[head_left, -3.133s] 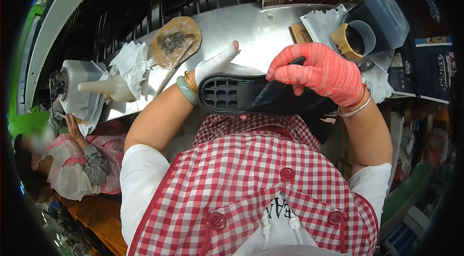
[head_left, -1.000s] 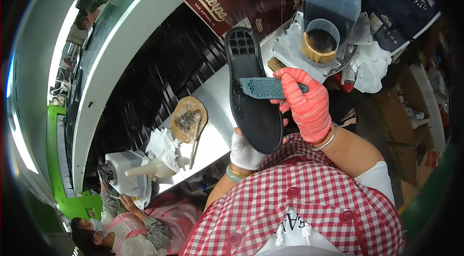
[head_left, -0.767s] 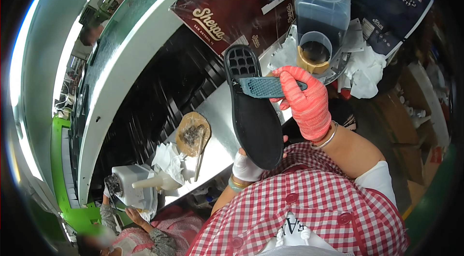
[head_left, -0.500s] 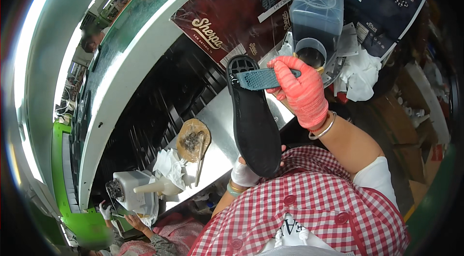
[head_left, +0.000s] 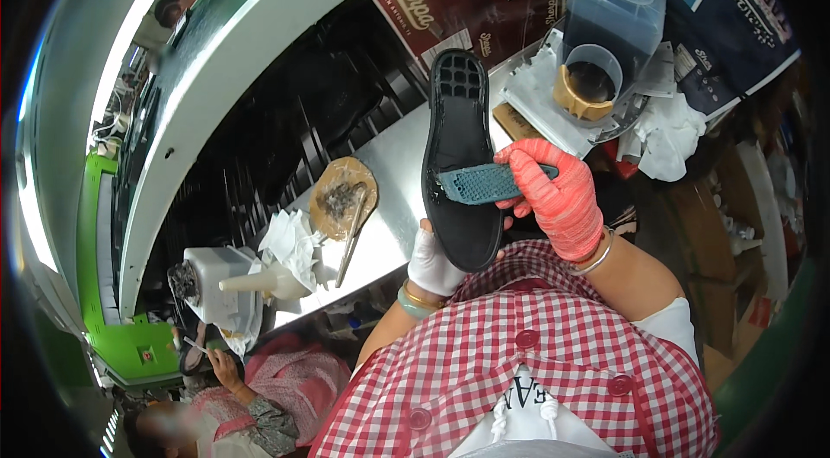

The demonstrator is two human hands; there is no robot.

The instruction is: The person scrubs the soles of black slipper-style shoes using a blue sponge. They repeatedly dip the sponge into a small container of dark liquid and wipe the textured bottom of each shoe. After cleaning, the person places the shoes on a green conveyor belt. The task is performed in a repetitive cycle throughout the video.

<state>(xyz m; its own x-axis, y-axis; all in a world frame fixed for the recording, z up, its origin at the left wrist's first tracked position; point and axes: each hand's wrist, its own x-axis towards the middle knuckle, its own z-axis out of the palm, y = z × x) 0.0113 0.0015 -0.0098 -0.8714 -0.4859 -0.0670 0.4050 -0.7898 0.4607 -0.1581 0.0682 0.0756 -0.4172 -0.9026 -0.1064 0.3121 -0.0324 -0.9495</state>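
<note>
A black shoe sole (head_left: 460,125) stands up on end in front of me, its inner side facing me. My left hand (head_left: 435,263), in a white glove, grips its lower end from below. My right hand (head_left: 555,197), in a red-orange knit glove, holds a teal brush (head_left: 478,184) whose head lies across the middle of the sole. Both hands hover over the steel worktable (head_left: 391,166).
A sole-shaped board with glue and a stick (head_left: 342,198) lies on the table beside crumpled white paper (head_left: 290,239). A white squeeze bottle (head_left: 259,282) sits further left. A clear container with a glue cup (head_left: 596,82) stands at the right. Another person in pink (head_left: 264,389) works at lower left.
The brush has travelled down the sole from near its top end toward the middle. The sole stays upright in my left hand; the view has shifted slightly.
</note>
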